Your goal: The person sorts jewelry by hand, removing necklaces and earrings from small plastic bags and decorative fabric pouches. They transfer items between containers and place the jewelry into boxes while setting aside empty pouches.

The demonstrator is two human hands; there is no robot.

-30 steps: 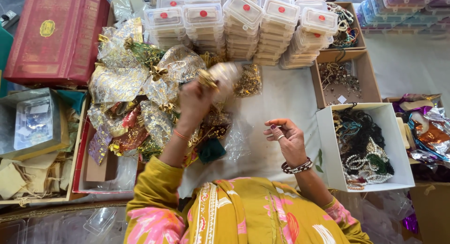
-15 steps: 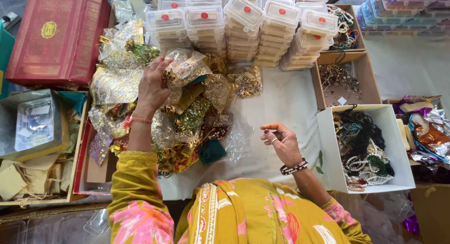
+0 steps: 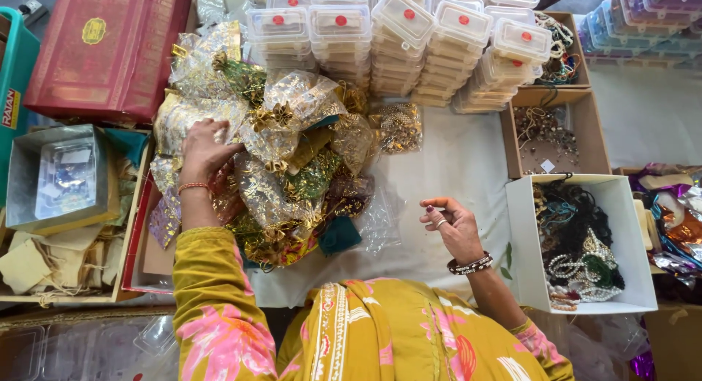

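My left hand (image 3: 202, 150) lies on the left side of a heap of shiny gold, green and red organza pouches (image 3: 281, 161), fingers spread over a gold pouch; I cannot see it gripping anything. My right hand (image 3: 448, 221) hovers over the white cloth (image 3: 453, 154) to the right of the heap, fingers loosely curled and apart, nothing visible in them. A clear plastic bag (image 3: 380, 224) lies between the heap and that hand. A small bag of gold jewellery (image 3: 398, 126) rests just beyond the heap.
Stacks of clear lidded boxes with red dots (image 3: 398, 41) line the far side. A white box of necklaces (image 3: 585, 242) and brown cardboard trays (image 3: 556, 132) stand at the right. A red book-like box (image 3: 102, 48) and a grey open box (image 3: 62, 176) sit at the left.
My left hand has moved from the middle of the heap out to its left side and come down on the pouches. My right hand has barely shifted.
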